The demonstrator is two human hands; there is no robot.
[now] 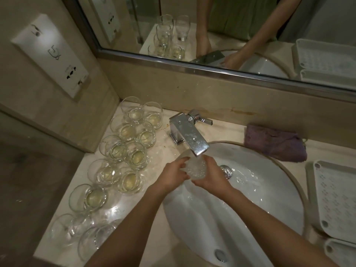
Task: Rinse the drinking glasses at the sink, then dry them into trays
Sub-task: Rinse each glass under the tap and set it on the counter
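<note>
A clear drinking glass [195, 167] full of bubbling water sits under the running chrome faucet [189, 134], over the white sink [250, 205]. My left hand [174, 175] grips its left side and my right hand [211, 175] wraps its right side and bottom. Several more glasses [123, 149] stand in two rows on the counter to the left, many with yellowish liquid in the bottom. A white slotted tray [336, 199] lies right of the sink, and a second tray [340, 251] shows at the lower right corner.
A folded purple cloth [274, 143] lies on the counter behind the sink's right side. A mirror [231, 26] spans the back wall. A white socket panel [51, 54] hangs on the left wall. The drain plug [226, 171] is just right of my hands.
</note>
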